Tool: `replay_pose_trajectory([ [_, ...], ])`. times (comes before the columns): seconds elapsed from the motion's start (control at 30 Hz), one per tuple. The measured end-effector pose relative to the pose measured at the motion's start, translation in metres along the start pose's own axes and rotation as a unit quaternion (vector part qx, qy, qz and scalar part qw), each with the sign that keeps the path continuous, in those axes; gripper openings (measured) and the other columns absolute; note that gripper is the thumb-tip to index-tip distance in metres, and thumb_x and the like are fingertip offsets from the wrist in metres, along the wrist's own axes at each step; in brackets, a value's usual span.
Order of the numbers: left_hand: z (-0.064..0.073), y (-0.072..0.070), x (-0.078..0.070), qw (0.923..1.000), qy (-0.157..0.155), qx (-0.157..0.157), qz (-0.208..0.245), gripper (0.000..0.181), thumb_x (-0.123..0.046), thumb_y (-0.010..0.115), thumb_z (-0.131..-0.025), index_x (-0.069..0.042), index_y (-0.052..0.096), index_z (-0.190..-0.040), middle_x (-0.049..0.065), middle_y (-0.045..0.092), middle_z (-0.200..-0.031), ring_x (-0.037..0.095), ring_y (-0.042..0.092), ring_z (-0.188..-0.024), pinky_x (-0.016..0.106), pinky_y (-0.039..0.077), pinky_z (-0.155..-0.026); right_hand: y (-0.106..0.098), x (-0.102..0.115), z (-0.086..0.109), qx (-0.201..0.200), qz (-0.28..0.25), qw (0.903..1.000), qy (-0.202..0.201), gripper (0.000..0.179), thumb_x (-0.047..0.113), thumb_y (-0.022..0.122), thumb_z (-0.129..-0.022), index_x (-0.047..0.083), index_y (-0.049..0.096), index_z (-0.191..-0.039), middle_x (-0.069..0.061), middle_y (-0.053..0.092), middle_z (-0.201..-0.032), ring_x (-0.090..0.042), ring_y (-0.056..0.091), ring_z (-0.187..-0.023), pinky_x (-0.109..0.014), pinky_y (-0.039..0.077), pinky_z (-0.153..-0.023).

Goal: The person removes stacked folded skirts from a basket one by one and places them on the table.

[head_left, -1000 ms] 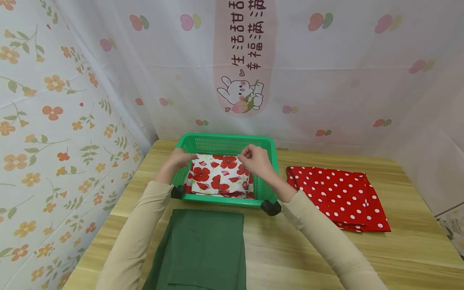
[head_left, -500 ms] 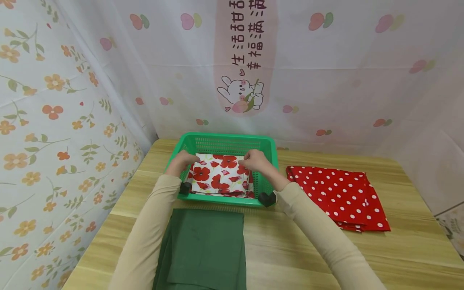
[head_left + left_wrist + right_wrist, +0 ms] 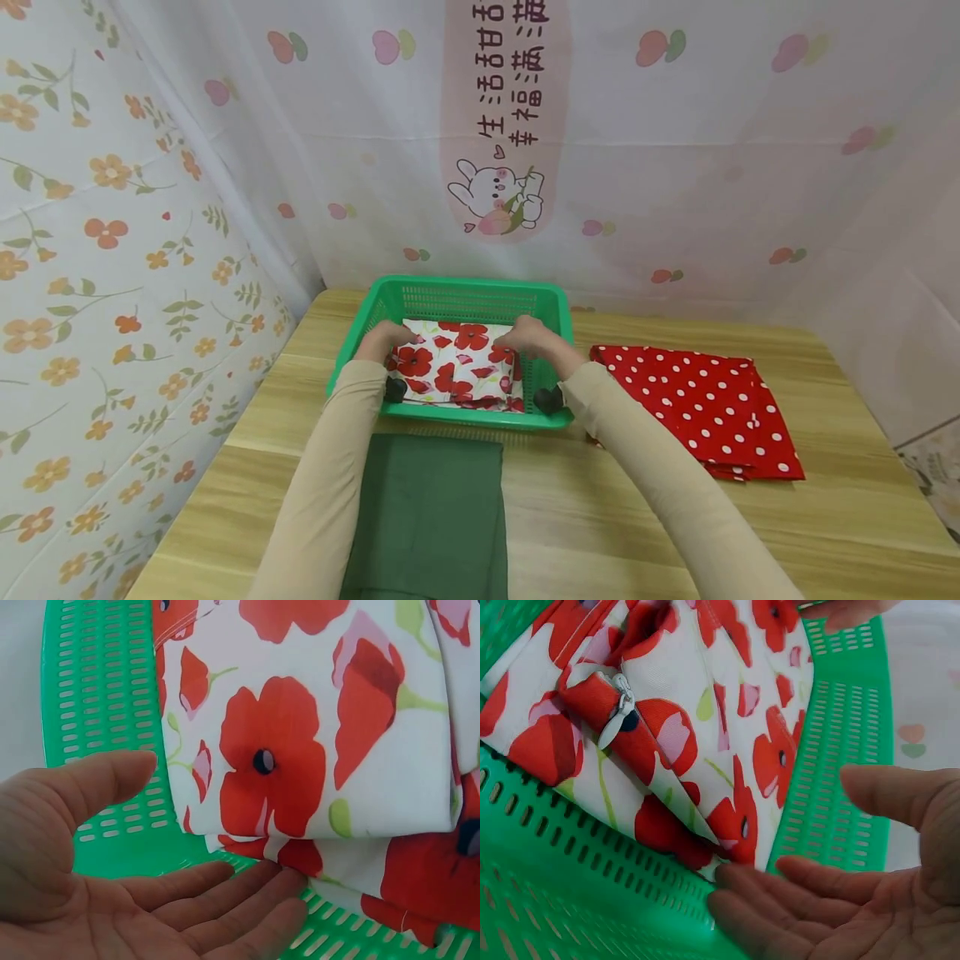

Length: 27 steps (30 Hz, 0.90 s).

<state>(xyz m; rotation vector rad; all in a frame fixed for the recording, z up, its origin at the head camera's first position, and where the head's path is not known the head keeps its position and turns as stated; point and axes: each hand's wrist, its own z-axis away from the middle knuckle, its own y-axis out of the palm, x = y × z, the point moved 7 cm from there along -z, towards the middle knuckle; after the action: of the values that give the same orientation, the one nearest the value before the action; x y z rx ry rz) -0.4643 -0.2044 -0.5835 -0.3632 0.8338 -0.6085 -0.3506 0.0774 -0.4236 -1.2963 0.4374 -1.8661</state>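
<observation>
A folded white cloth with red poppies (image 3: pixel 465 367) lies in a green plastic basket (image 3: pixel 480 414). In the right wrist view a metal zip pull (image 3: pixel 620 712) shows on this cloth. My left hand (image 3: pixel 382 340) is inside the basket at the cloth's left side. Its fingers reach to the lower edge of the fold in the left wrist view, thumb (image 3: pixel 120 780) held apart. At the right side my right hand (image 3: pixel 536 340) has its fingers stretched toward the cloth's corner, fingertips (image 3: pixel 739 881) touching or very near it. Neither hand grips the cloth.
In front of the basket lies a folded dark green cloth (image 3: pixel 435 517). A red polka-dot cloth (image 3: pixel 697 408) lies to the right on the wooden table (image 3: pixel 600 525). Patterned curtains (image 3: pixel 637 208) hang behind and at the left.
Both hands have lowered from above the poppy cloth to its two sides inside the basket. The left hand also came in from the left rim. The cloths stay where they were.
</observation>
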Motion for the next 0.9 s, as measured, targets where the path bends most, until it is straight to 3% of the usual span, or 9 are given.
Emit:
replay_pose_trajectory([
  [0.13, 0.045, 0.0, -0.012, 1.0, -0.007, -0.005, 0.004, 0.062, -0.035, 0.065, -0.084, 0.003, 0.047, -0.13, 0.023, 0.051, -0.118, 0.036, 0.055, -0.094, 0.042, 0.052, -0.077, 0.008, -0.008, -0.005, 0.029, -0.001, 0.9991, 0.03, 0.047, 0.029, 0.058, -0.089, -0.005, 0.048, -0.119, -0.013, 0.051, -0.103, -0.027, 0.055, -0.092, -0.046, 0.05, -0.086],
  [0.3, 0.112, 0.003, -0.03, 0.9996, -0.013, -0.026, 0.003, 0.043, -0.021, 0.062, -0.085, 0.001, 0.054, -0.121, 0.013, 0.053, -0.1, 0.024, 0.048, -0.07, 0.032, 0.048, -0.065, 0.018, -0.014, -0.012, 0.064, -0.05, 0.9946, 0.065, 0.057, 0.029, 0.058, -0.09, -0.006, 0.04, -0.13, -0.021, 0.047, -0.127, -0.037, 0.055, -0.109, -0.052, 0.047, -0.088],
  [0.37, 0.103, 0.004, -0.029, 0.9993, -0.003, -0.033, -0.019, 0.036, -0.017, 0.061, -0.083, 0.002, 0.055, -0.113, 0.011, 0.051, -0.091, 0.022, 0.044, -0.064, 0.03, 0.045, -0.057, 0.019, -0.016, -0.015, 0.06, -0.062, 0.9935, 0.073, 0.057, 0.029, 0.059, -0.089, -0.006, 0.041, -0.129, -0.021, 0.046, -0.129, -0.038, 0.053, -0.112, -0.055, 0.046, -0.089],
  [0.47, 0.057, 0.006, -0.017, 0.9984, 0.018, -0.03, -0.044, 0.034, -0.016, 0.063, -0.08, 0.004, 0.055, -0.106, 0.013, 0.051, -0.088, 0.026, 0.047, -0.066, 0.032, 0.046, -0.055, 0.02, -0.02, -0.019, 0.051, -0.07, 0.9926, 0.085, 0.058, 0.027, 0.062, -0.087, -0.005, 0.04, -0.129, -0.022, 0.048, -0.125, -0.039, 0.052, -0.112, -0.059, 0.044, -0.089],
  [0.57, 0.003, 0.009, 0.0, 0.9986, 0.0, -0.013, -0.052, 0.044, -0.021, 0.065, -0.083, 0.006, 0.052, -0.116, 0.02, 0.053, -0.105, 0.034, 0.053, -0.085, 0.038, 0.052, -0.07, 0.022, -0.022, -0.02, 0.052, -0.075, 0.9913, 0.095, 0.063, 0.026, 0.064, -0.086, -0.003, 0.035, -0.133, -0.023, 0.049, -0.123, -0.038, 0.055, -0.107, -0.057, 0.046, -0.086],
  [0.63, -0.016, 0.011, 0.006, 0.9979, -0.006, 0.005, -0.064, 0.05, -0.024, 0.065, -0.084, 0.006, 0.049, -0.122, 0.023, 0.052, -0.112, 0.035, 0.054, -0.091, 0.04, 0.052, -0.075, 0.023, -0.024, -0.02, 0.052, -0.084, 0.9898, 0.102, 0.068, 0.025, 0.066, -0.085, -0.001, 0.031, -0.138, -0.024, 0.05, -0.122, -0.038, 0.057, -0.104, -0.056, 0.048, -0.084],
  [0.67, -0.017, 0.012, 0.006, 0.997, -0.014, 0.013, -0.075, 0.053, -0.024, 0.064, -0.086, 0.006, 0.047, -0.126, 0.024, 0.051, -0.116, 0.036, 0.053, -0.094, 0.04, 0.052, -0.077, 0.023, -0.025, -0.02, 0.051, -0.088, 0.9892, 0.105, 0.071, 0.024, 0.066, -0.085, 0.0, 0.029, -0.14, -0.024, 0.049, -0.122, -0.038, 0.057, -0.103, -0.055, 0.049, -0.083],
  [0.73, -0.001, 0.013, 0.0, 0.9946, -0.032, 0.032, -0.094, 0.057, -0.024, 0.065, -0.086, 0.006, 0.044, -0.129, 0.024, 0.051, -0.119, 0.036, 0.052, -0.099, 0.041, 0.051, -0.081, 0.023, -0.027, -0.019, 0.048, -0.106, 0.9864, 0.116, 0.069, 0.023, 0.067, -0.085, 0.001, 0.031, -0.14, -0.023, 0.05, -0.123, -0.038, 0.057, -0.103, -0.054, 0.049, -0.083],
  [0.9, 0.106, 0.016, -0.032, 0.9897, -0.052, 0.042, -0.127, 0.053, -0.017, 0.059, -0.089, 0.009, 0.04, -0.131, 0.024, 0.048, -0.126, 0.034, 0.047, -0.113, 0.041, 0.044, -0.095, 0.023, -0.031, -0.015, 0.06, -0.133, 0.9803, 0.133, 0.045, 0.02, 0.065, -0.087, -0.001, 0.05, -0.123, -0.019, 0.057, -0.116, -0.034, 0.058, -0.1, -0.048, 0.053, -0.078],
])
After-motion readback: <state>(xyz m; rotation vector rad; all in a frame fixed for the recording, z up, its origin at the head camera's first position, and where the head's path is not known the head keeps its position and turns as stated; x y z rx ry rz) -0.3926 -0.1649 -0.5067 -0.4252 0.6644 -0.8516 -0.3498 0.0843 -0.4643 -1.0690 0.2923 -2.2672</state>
